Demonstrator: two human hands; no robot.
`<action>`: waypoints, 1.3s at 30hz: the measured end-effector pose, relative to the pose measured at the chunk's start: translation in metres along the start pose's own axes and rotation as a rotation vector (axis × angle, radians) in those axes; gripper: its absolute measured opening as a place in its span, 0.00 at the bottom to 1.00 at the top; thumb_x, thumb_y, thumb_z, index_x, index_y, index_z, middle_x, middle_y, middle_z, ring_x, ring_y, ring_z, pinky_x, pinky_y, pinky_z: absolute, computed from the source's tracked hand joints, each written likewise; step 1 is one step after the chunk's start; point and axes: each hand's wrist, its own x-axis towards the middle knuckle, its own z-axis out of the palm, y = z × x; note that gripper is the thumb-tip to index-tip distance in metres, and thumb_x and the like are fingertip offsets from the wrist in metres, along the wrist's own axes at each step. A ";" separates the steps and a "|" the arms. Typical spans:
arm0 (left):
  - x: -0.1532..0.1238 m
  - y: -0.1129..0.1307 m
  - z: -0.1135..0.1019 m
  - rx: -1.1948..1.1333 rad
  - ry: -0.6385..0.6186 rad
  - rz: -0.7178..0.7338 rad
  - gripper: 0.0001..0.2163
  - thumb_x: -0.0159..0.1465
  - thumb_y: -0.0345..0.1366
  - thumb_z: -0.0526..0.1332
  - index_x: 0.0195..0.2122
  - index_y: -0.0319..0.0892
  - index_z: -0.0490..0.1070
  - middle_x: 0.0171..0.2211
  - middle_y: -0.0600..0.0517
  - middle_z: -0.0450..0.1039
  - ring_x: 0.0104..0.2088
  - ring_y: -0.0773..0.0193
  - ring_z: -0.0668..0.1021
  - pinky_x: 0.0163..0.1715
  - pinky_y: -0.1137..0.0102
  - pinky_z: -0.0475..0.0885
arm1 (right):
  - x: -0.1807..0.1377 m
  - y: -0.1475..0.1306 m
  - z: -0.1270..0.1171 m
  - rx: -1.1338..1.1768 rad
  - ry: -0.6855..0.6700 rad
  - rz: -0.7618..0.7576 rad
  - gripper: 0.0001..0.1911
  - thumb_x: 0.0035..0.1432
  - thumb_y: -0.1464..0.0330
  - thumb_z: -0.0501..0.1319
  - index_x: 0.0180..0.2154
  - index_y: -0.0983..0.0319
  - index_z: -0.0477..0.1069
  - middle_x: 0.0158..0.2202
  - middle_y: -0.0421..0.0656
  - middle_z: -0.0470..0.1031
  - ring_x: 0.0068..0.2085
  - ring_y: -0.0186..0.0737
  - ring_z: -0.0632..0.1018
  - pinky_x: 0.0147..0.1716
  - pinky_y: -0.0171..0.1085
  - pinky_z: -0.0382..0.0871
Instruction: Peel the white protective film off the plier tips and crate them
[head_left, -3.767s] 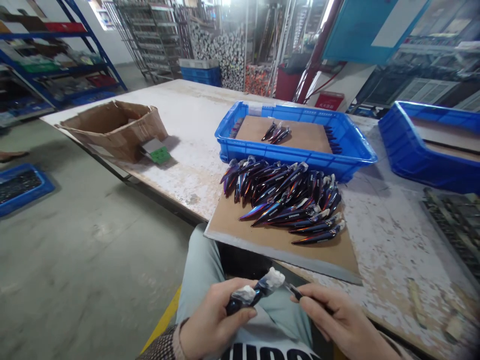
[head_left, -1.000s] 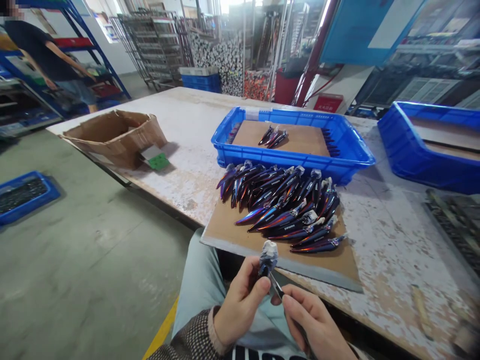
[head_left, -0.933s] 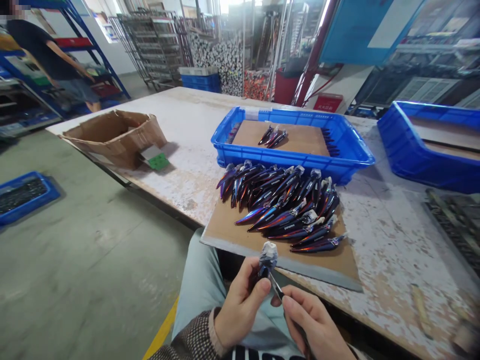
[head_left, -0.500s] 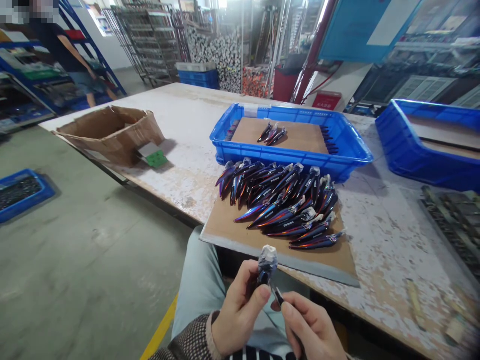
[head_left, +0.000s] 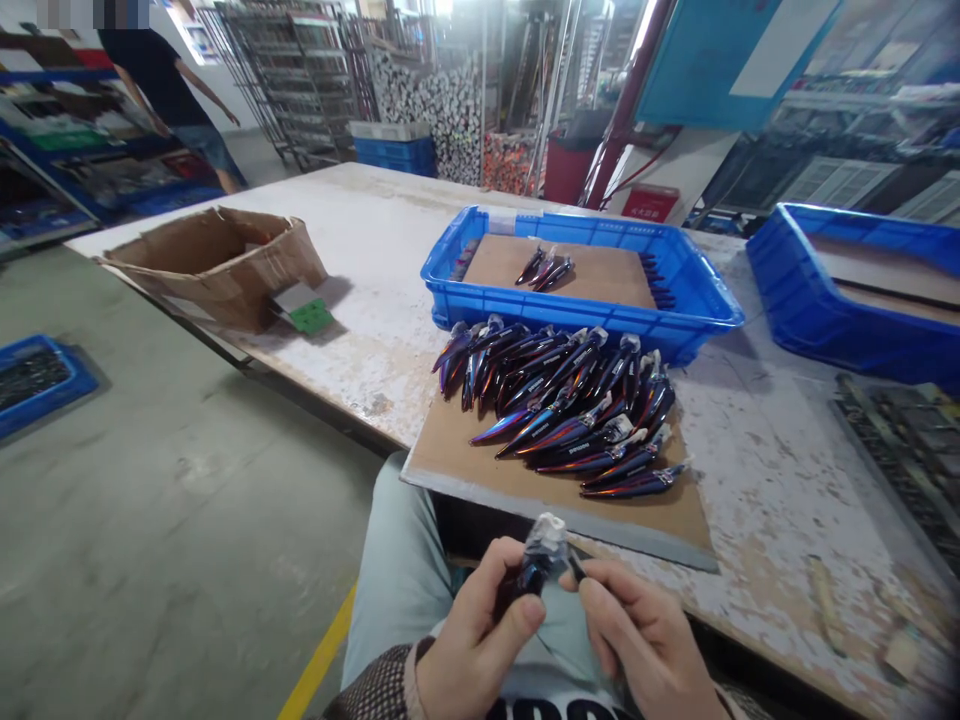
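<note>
Since half-second earlier, wrapped piece [head_left: 537,562] tipped from upright toward right; both hands sit lower. Left hand [head_left: 476,645] clenched round dark body of piece, thumb across front, white-taped tip projecting above fingers. Right hand [head_left: 645,640] pinching thin dark tool [head_left: 576,571], its end touching piece just below tape. Beyond, on table: brown board [head_left: 472,462] bearing heap of like pieces [head_left: 562,400]. Behind it, blue tray [head_left: 585,312] holding few pieces. Far left: cardboard box [head_left: 217,262]; person [head_left: 169,85] by shelving.

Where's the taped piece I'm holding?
The taped piece is bottom centre, head view, in the left hand, short of the brown board. The right hand holds a tool beside it.
</note>
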 end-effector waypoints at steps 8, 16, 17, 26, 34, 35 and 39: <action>-0.002 0.024 -0.026 0.261 -0.166 -0.032 0.13 0.70 0.43 0.57 0.54 0.49 0.71 0.41 0.50 0.74 0.40 0.58 0.73 0.42 0.67 0.70 | 0.014 -0.026 -0.045 -0.435 -0.183 -0.233 0.13 0.65 0.59 0.61 0.38 0.54 0.84 0.22 0.42 0.77 0.24 0.42 0.74 0.27 0.39 0.68; 0.032 0.048 -0.078 0.545 -0.080 -0.116 0.13 0.71 0.41 0.56 0.52 0.44 0.70 0.38 0.50 0.76 0.36 0.60 0.76 0.38 0.68 0.72 | 0.011 -0.009 -0.108 -0.130 0.305 -0.032 0.25 0.65 0.47 0.57 0.41 0.61 0.79 0.13 0.34 0.62 0.16 0.34 0.62 0.19 0.34 0.61; 0.044 0.051 -0.080 0.573 -0.078 -0.102 0.14 0.71 0.41 0.55 0.54 0.43 0.69 0.37 0.50 0.76 0.35 0.60 0.76 0.37 0.68 0.72 | 0.013 -0.007 -0.109 -0.136 0.264 -0.006 0.25 0.64 0.47 0.58 0.42 0.61 0.78 0.14 0.35 0.63 0.17 0.35 0.63 0.19 0.34 0.61; 0.202 0.059 -0.010 1.285 0.005 0.113 0.11 0.70 0.40 0.57 0.48 0.41 0.71 0.42 0.45 0.81 0.44 0.52 0.81 0.44 0.62 0.74 | 0.044 0.005 -0.097 0.020 0.248 -0.067 0.26 0.63 0.45 0.58 0.41 0.63 0.73 0.13 0.31 0.62 0.16 0.32 0.60 0.17 0.32 0.55; 0.245 0.028 0.034 1.492 -0.098 0.258 0.11 0.69 0.40 0.59 0.43 0.36 0.73 0.43 0.39 0.77 0.45 0.46 0.78 0.44 0.57 0.74 | 0.061 0.015 -0.120 0.065 0.296 -0.117 0.26 0.63 0.45 0.59 0.42 0.63 0.72 0.13 0.31 0.63 0.16 0.31 0.61 0.18 0.31 0.54; 0.243 0.027 0.032 1.511 -0.093 0.268 0.11 0.68 0.40 0.60 0.44 0.36 0.72 0.43 0.39 0.76 0.45 0.46 0.77 0.44 0.57 0.74 | 0.064 0.016 -0.122 0.067 0.286 -0.120 0.26 0.63 0.46 0.59 0.42 0.63 0.72 0.14 0.31 0.63 0.16 0.31 0.62 0.18 0.31 0.55; 0.228 0.025 0.021 1.567 -0.087 0.291 0.14 0.66 0.43 0.63 0.46 0.38 0.70 0.43 0.43 0.75 0.44 0.48 0.76 0.44 0.57 0.74 | 0.080 0.015 -0.128 0.062 0.256 -0.142 0.27 0.63 0.45 0.59 0.42 0.63 0.73 0.14 0.32 0.64 0.16 0.32 0.63 0.18 0.31 0.57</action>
